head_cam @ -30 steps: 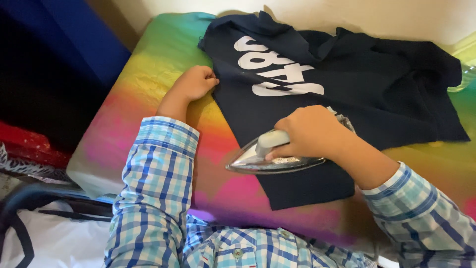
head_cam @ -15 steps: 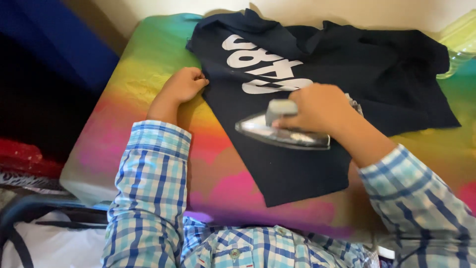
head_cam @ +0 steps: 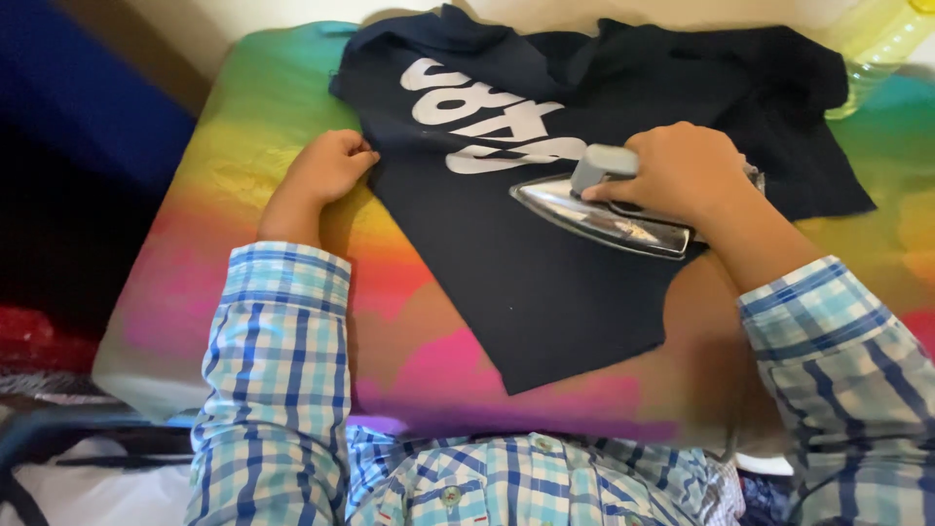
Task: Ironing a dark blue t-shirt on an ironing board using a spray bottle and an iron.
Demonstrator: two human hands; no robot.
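Note:
A dark navy T-shirt (head_cam: 545, 282) with white lettering lies spread on a rainbow-coloured cloth (head_cam: 243, 205) covering a flat surface. My right hand (head_cam: 682, 170) grips the grey handle of a silver flat iron (head_cam: 604, 216), which rests on the shirt just below the lettering. My left hand (head_cam: 329, 168) is curled at the shirt's left edge, its fingers pinching or pressing the hem there. Both my arms wear blue checked sleeves.
A clear yellowish plastic container (head_cam: 881, 44) stands at the far right corner. A blue object (head_cam: 88, 127) and a dark gap lie to the left of the surface, with red fabric (head_cam: 34, 336) lower left. A pale wall runs along the back.
The iron has slid up and to the right across the shirt, from near the bottom hem to just under the lettering. My left hand stays at the shirt's edge.

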